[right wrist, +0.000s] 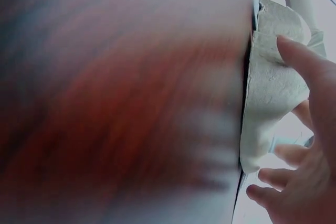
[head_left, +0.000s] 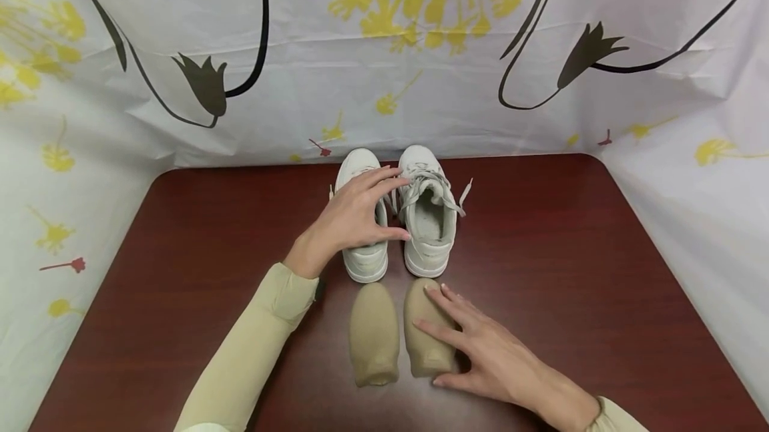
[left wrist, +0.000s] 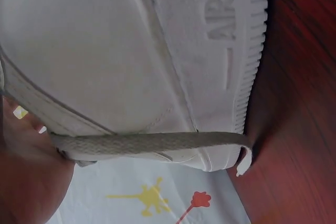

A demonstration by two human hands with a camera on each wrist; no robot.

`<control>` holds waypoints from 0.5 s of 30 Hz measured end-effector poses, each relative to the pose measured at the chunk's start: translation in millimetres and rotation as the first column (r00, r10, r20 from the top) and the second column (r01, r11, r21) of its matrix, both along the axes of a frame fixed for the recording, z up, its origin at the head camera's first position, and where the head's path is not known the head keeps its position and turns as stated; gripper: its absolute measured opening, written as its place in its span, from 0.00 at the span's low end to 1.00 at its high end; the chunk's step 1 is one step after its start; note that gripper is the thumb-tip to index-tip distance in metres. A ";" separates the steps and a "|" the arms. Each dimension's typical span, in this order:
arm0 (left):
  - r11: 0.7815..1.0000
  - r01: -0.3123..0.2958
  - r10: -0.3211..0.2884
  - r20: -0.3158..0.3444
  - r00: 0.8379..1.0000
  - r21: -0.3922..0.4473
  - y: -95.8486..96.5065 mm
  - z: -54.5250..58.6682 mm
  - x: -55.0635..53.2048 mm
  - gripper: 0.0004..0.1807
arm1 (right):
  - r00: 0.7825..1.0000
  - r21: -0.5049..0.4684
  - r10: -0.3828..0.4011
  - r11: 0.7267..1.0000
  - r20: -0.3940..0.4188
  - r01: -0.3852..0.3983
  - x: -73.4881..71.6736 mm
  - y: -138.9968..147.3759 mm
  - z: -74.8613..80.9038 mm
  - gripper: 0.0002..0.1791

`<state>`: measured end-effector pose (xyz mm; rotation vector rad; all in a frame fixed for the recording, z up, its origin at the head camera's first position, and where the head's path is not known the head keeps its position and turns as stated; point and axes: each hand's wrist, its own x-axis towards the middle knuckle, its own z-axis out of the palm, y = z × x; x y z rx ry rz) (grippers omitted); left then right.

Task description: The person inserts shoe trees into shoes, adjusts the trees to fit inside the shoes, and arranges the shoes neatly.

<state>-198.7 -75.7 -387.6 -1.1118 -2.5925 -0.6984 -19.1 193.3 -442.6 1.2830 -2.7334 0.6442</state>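
Two white sneakers stand side by side at the back of the table. My left hand (head_left: 360,215) rests on the left sneaker (head_left: 365,262), with its straight fingers reaching toward the laces of the right sneaker (head_left: 428,218). The left wrist view shows that shoe's side (left wrist: 131,51) and a loose lace (left wrist: 152,142). In front of the shoes lie two tan shoe inserts. With fingers spread, my right hand (head_left: 474,345) touches the right insert (head_left: 423,352), which also shows in the right wrist view (right wrist: 270,87). The left insert (head_left: 374,335) lies untouched.
The dark red wooden table (head_left: 571,252) is bare on both sides of the shoes. A white sheet with yellow and black flower prints (head_left: 384,71) hangs round the table at the back and both sides.
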 end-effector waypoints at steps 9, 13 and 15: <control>1.000 -0.003 0.002 -0.022 1.000 -0.012 5.0 -1.3 0.3 0.46 | 0.999 -0.043 -0.041 0.998 0.008 0.041 3.8 -3.1 -2.4 0.43; 1.000 -0.004 0.003 -0.005 1.000 -0.028 6.3 -0.2 0.4 0.45 | 0.998 -0.055 -0.058 0.997 0.009 0.058 5.6 -3.0 -3.9 0.43; 0.999 0.001 -0.002 -0.004 1.000 -0.041 7.4 -0.1 0.1 0.45 | 0.998 -0.051 -0.065 0.997 0.010 0.065 6.2 -2.3 -4.2 0.43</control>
